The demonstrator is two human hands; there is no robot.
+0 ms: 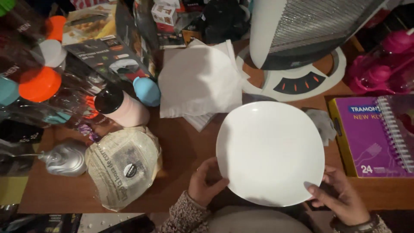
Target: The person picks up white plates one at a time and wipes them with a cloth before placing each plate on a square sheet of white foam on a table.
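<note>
The person is holding a white plate with rounded corners over the near edge of the brown wooden tabletop, between both hands. The left hand is gripping the plate's lower left rim, its fingers curling under the edge and its thumb lying on top, while the right hand is pinching the lower right rim, with the thumb pressing on the plate's upper face and the other fingers going underneath. So both hands are closing on the plate, and neither is spreading wide. The plate is showing its bare upper face to the camera, tilting slightly. Just beyond it, sheets of white paper are lying on the tabletop, and behind them the white base of an electric heater is standing. To the left, a bundle wrapped in newspaper is resting near the left hand but apart from it, with a silvery metal mould beside it. A pale pink bottle with a black cap is lying on its side further back, next to a blue egg-shaped thing. On the right, a purple box is sitting well apart from the plate, with a crumpled grey cloth lying between them.
</note>
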